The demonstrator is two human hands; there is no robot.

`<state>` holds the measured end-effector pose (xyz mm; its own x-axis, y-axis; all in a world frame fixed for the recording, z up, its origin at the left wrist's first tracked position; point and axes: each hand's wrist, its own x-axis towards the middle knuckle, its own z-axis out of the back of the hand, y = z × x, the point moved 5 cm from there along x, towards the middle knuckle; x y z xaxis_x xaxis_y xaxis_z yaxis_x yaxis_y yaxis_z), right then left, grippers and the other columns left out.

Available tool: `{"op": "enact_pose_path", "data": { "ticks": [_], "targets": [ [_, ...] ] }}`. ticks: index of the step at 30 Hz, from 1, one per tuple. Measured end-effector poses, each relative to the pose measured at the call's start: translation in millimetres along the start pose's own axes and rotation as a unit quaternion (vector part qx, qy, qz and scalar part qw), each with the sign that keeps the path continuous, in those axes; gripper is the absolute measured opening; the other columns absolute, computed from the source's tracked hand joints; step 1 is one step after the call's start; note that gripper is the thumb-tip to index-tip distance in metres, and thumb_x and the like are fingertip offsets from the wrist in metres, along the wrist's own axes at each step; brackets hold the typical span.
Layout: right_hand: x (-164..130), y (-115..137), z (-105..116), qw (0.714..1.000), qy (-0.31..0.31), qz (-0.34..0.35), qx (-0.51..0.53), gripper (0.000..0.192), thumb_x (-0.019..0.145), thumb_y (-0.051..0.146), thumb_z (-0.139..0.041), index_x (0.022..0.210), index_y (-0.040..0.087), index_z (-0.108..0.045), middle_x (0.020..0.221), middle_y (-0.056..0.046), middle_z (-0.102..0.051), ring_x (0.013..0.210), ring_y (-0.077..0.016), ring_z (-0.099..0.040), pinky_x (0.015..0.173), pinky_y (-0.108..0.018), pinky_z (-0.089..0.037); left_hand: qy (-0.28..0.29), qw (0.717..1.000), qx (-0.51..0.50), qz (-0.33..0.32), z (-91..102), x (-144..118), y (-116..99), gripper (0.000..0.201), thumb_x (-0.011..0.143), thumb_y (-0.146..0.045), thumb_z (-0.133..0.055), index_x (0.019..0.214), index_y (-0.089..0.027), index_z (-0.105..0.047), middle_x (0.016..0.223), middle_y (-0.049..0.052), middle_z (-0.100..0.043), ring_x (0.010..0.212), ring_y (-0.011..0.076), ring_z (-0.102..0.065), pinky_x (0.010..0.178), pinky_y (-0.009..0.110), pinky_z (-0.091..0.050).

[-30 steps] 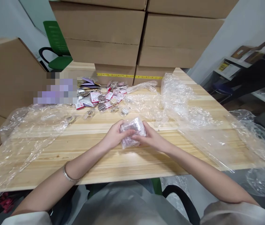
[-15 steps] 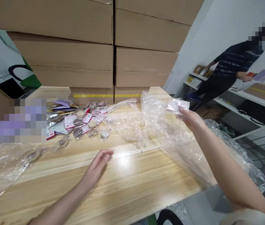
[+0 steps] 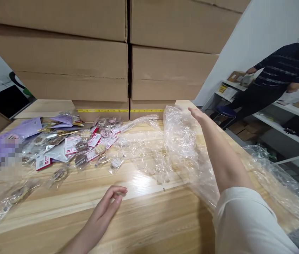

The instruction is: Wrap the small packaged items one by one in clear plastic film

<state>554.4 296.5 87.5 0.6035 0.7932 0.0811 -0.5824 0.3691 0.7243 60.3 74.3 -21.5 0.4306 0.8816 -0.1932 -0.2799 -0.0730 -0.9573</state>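
Plastic wrap (image 3: 179,135) bunched on wooden table (image 3: 152,222) | right hand (image 3: 197,114) outstretched just beside it, grip cannot be told | left hand (image 3: 109,203) loosely half-curled, empty, near small packet (image 3: 116,163)

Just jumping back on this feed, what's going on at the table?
One person is working bare-handed at a wooden table. Their right hand is stretched out near the crumpled clear plastic; no item shows in it. Their left hand is loosely curled above the tabletop, holding nothing visible. Small packets lie heaped on the left, in front of stacked cardboard boxes. Another person stands by the shelves at right.
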Motion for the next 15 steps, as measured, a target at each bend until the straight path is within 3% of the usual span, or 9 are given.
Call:
{"op": "enact_pose_path", "data": {
  "ticks": [3,6,8,10,13,14,15],
  "targets": [
    [-14,2,-18,0.996,0.051,0.046,-0.051,0.044,0.095,0.039,-0.055,0.129,0.012,-0.061,0.136,-0.018,-0.059,0.125,-0.0284,-0.055,0.104,-0.041,-0.042,0.015,1.0,-0.002,-0.005,-1.7,0,-3,0.035,0.097,-0.052,-0.045,0.112,-0.026,-0.064,0.114,0.008,-0.063,0.115,0.0249,-0.054,0.098,0.034,-0.041],
    [-34,9,-25,0.988,0.084,0.079,-0.101,0.06,0.078,0.034,-0.074,0.132,0.012,-0.059,0.124,-0.016,-0.067,0.114,-0.0306,-0.061,0.099,-0.041,-0.045,0.011,1.0,-0.006,-0.023,-1.8,0,-8,0.031,0.097,-0.049,-0.048,0.107,-0.025,-0.065,0.106,0.008,-0.064,0.108,0.0238,-0.056,0.094,0.033,-0.041],
    [-46,23,-20,0.984,0.08,0.082,-0.134,0.051,0.074,0.025,-0.075,0.121,0.009,-0.067,0.112,-0.018,-0.071,0.109,-0.0338,-0.063,0.097,-0.045,-0.045,0.001,0.999,-0.011,-0.032,-1.6,0,-12,0.029,0.095,-0.048,-0.052,0.103,-0.024,-0.066,0.102,0.007,-0.065,0.104,0.0233,-0.057,0.092,0.033,-0.041],
    [-64,46,-4,0.982,0.015,0.085,-0.165,0.035,0.081,0.023,-0.065,0.112,0.007,-0.07,0.109,-0.021,-0.07,0.112,-0.037,-0.061,0.098,-0.05,-0.043,-0.012,0.999,-0.024,-0.035,-1.1,0,-13,0.027,0.093,-0.047,-0.056,0.099,-0.023,-0.067,0.099,0.006,-0.065,0.1,0.0224,-0.058,0.09,0.033,-0.042],
    [-134,96,13,0.95,-0.157,0.175,-0.207,0.04,0.092,0.021,-0.046,0.126,0.01,-0.063,0.111,-0.02,-0.068,0.111,-0.035,-0.061,0.094,-0.05,-0.044,-0.038,0.996,-0.078,-0.031,1.9,1,-11,0.029,0.09,-0.049,-0.061,0.099,-0.022,-0.066,0.097,0.006,-0.066,0.096,0.0213,-0.059,0.087,0.033,-0.045],
    [-170,112,6,0.933,-0.162,0.239,-0.216,0.045,0.093,0.019,-0.043,0.135,0.014,-0.057,0.109,-0.017,-0.069,0.106,-0.0319,-0.063,0.091,-0.047,-0.046,-0.05,0.992,-0.11,-0.029,4.7,1,-10,0.031,0.089,-0.05,-0.062,0.101,-0.022,-0.065,0.098,0.006,-0.066,0.095,0.0213,-0.06,0.087,0.034,-0.046],
    [-211,123,-10,0.916,-0.114,0.309,-0.231,0.048,0.094,0.016,-0.039,0.14,0.016,-0.052,0.103,-0.014,-0.07,0.097,-0.0285,-0.066,0.085,-0.044,-0.049,-0.065,0.986,-0.148,-0.03,8.7,1,-9,0.034,0.088,-0.052,-0.062,0.105,-0.022,-0.063,0.1,0.006,-0.065,0.096,0.0217,-0.061,0.086,0.035,-0.048]
  ]
}}
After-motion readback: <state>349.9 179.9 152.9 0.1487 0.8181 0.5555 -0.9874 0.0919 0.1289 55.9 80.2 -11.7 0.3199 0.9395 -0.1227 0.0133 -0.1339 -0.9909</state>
